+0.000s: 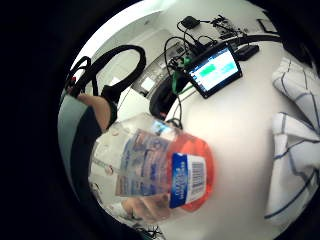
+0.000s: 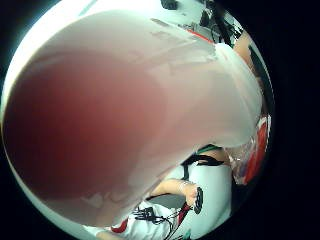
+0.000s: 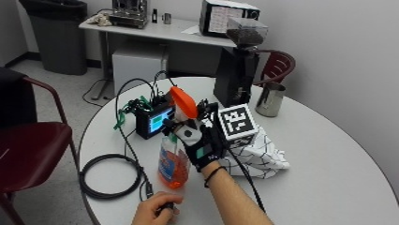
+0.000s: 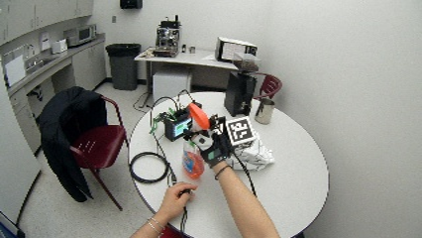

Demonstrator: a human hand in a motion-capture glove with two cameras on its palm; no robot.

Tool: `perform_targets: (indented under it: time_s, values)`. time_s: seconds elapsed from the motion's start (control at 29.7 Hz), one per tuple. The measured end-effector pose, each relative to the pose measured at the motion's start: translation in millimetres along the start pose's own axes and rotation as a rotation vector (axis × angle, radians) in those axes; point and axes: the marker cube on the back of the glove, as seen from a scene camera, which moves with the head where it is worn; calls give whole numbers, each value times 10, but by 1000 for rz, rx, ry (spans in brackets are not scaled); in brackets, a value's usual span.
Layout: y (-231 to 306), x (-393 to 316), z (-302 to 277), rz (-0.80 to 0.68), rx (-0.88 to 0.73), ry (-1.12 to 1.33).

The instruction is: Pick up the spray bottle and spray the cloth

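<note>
Spray bottle point(image 3: 174, 154) — gripped at the neck by the gloved right hand point(image 3: 201, 143), lifted off the table point(image 3: 324, 159); spraying the cloth point(image 3: 259, 157) remains.

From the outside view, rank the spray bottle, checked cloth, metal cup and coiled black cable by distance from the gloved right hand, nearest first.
1. spray bottle: held in the gloved right hand, above the table.
2. checked cloth: on the table just beyond the hand, on its far side from the bottle.
3. coiled black cable: near the table edge, past the bottle.
4. metal cup: far side, beside the black grinder.
</note>
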Motion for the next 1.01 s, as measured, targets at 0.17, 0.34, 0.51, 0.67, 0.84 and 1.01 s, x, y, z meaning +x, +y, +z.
perform_targets:
  time_s: [0.17,0.34,0.51,0.67,0.84,1.01]
  values:
    - [21,83,48,52,-45,16]
    - [52,174,122,113,-155,77]
    - [318,266,-89,156,-177,57]
    - [577,49,-569,143,-176,143]
    - [904,-95,-1180,90,-188,399]
    - [1167,-12,-1651,64,-201,796]
